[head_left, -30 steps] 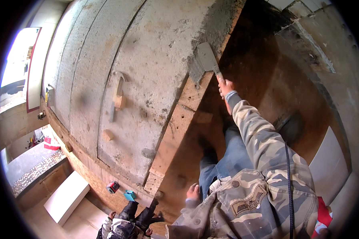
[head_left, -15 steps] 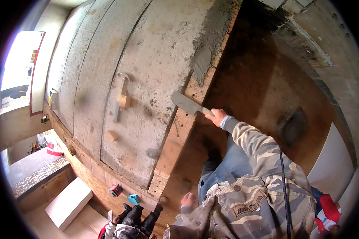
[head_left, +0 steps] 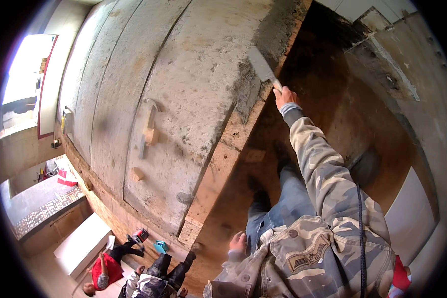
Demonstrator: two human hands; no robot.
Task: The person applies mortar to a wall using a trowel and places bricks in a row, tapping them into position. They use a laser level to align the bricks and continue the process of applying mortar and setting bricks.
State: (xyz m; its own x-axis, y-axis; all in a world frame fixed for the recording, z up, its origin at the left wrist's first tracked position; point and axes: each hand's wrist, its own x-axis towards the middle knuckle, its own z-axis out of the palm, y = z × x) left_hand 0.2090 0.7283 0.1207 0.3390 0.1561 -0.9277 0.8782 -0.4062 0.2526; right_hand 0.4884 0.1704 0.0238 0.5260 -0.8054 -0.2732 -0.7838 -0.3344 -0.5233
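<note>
My right hand (head_left: pixel 286 96) is closed round the handle of a flat-bladed trowel (head_left: pixel 261 64), reaching out to the far right edge of the grey concrete slab (head_left: pixel 193 89). The blade lies over the strip of wet grey mortar (head_left: pixel 247 89) spread along that edge, beside the brick edging (head_left: pixel 218 166). Low in front of my body, my left hand (head_left: pixel 238 242) hangs near my thigh. Its fingers are curled and nothing shows in them. On the slab rests a claw hammer (head_left: pixel 148 124) with a small wooden block (head_left: pixel 151 136) against it.
Another wooden block (head_left: pixel 137 174) lies on the slab. A red-and-black tool (head_left: pixel 140 235) and a turquoise box (head_left: pixel 161 247) are at its near edge. Two people, one in red (head_left: pixel 109 273), are at lower left. A dark drop with brown floor (head_left: pixel 308 144) borders the slab's right side.
My right hand has carried the trowel up and away along the edge, from the bare brick onto the mortar strip. A person in red has come into view at lower left.
</note>
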